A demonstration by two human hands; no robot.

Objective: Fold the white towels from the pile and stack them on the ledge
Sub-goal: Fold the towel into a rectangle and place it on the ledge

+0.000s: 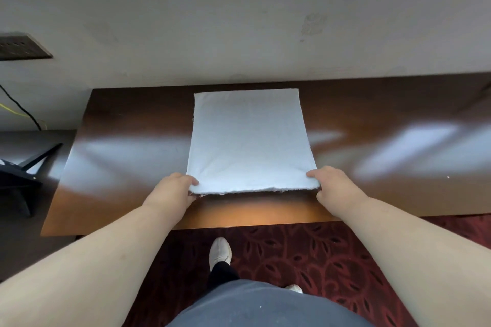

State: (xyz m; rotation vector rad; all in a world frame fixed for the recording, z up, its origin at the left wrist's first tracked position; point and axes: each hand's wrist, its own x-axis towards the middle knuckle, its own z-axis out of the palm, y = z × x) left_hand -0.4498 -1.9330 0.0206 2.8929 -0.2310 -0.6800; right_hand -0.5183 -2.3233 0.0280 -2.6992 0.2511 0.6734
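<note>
On the brown ledge a white towel lies flat, its far edge against the wall and its near edge raised slightly off the wood. Its long axis runs straight away from the person, so the towel sits dead ahead of both hands, neither one nearer than the other. At the near left corner the left hand pinches the cloth, thumb on top and fingers curled beneath. At the near right corner the right hand does the same. Both hands are closed on the towel's corners, set apart by the width of the near edge, which shows two frayed layers, so one fold looks already made. Judging from this grip, the coming move is probably to carry the near edge forward over the far one, halving the length; both corners would need to travel evenly to keep the edges square. No pile and no finished stack are in view. Below the ledge are red patterned carpet and a white shoe.
</note>
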